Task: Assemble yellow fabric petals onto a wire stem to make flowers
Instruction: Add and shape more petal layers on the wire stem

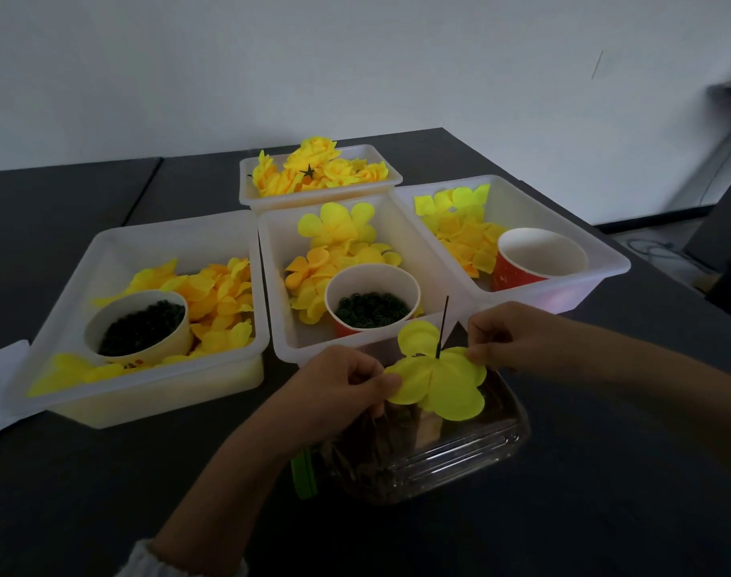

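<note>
A yellow fabric petal piece (443, 383) with several rounded lobes is threaded on a thin dark wire stem (442, 326) that sticks up through its middle. My left hand (339, 389) pinches the petal's left edge. At the right edge, my right hand (509, 337) pinches the petal too. Both hands hold it in the air above a clear plastic box (459, 456).
Three white trays sit behind: the left tray (51, 326) with petals and a cup of dark bits (141, 326), the middle tray (272, 260) with petals and a cup of green rings (372, 310), the right tray (605, 260) with an empty red cup (538, 256). A far tray (247, 193) holds finished yellow flowers (318, 166).
</note>
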